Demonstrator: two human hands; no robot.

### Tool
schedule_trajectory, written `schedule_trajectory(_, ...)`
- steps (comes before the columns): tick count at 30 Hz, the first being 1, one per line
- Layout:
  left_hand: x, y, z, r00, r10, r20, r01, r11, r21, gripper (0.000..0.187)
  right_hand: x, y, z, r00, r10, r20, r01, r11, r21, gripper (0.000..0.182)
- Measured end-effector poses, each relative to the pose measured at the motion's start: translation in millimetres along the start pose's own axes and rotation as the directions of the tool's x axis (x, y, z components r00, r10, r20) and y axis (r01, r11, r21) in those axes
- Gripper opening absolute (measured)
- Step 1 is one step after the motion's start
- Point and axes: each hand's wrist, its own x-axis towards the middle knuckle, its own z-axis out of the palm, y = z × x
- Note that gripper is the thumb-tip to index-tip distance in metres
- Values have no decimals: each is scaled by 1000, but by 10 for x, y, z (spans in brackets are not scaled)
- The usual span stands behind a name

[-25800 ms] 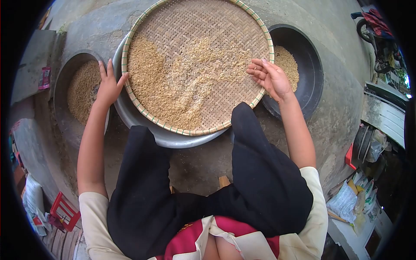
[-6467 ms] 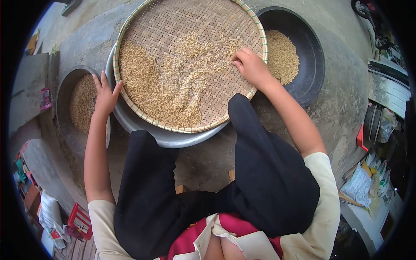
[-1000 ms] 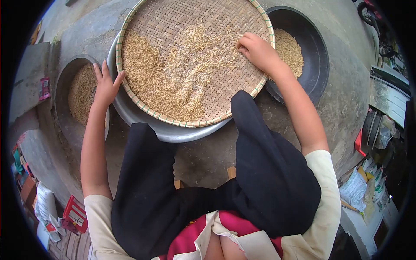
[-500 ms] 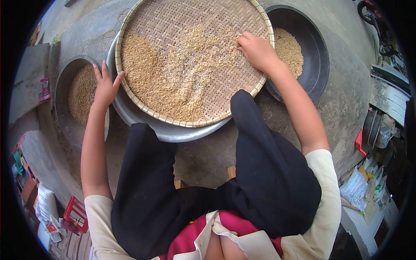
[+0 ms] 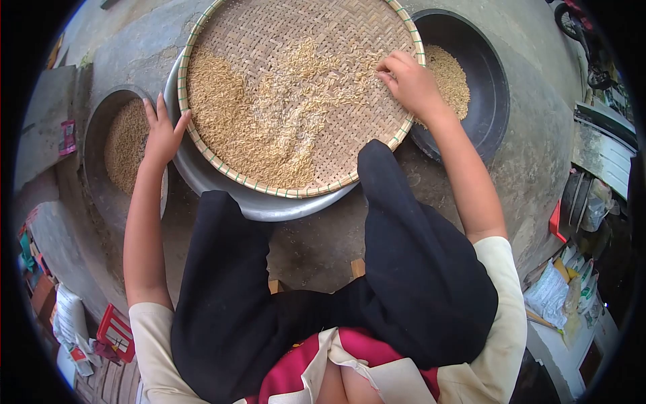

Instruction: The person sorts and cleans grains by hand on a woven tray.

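Observation:
A round woven bamboo tray (image 5: 363, 128) rests on a wide silver metal basin (image 5: 289, 210). Unhusked rice grains (image 5: 222, 114) are heaped along the tray's left and lower side, with a thinner scatter across its middle. My left hand (image 5: 163, 138) is open, fingers spread, at the left edge of the basin and tray, its thumb at the tray's rim. Over the right part of the tray, my right hand (image 5: 412, 82) has its fingers bent together in a pinch beside scattered grains. What lies between those fingertips, if anything, is hidden.
A dark basin (image 5: 488, 87) with grain stands at the right, partly under the tray. At the left is a grey tub (image 5: 101, 168) holding more grain. A red plastic crate (image 5: 116, 333) lies lower left. Plastic bags (image 5: 548, 296) are piled at the right.
My right hand has shifted slightly to the right across the tray, toward its rim, fingers still bent. My left hand keeps its place at the edge. The grain looks much the same.

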Motion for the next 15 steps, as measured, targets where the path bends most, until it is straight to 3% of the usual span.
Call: schedule_trajectory(15, 28, -68, 50, 999, 34, -36, -33, 999, 42, 85, 117, -65, 221, 992, -77, 104, 80, 997, -18, 9)
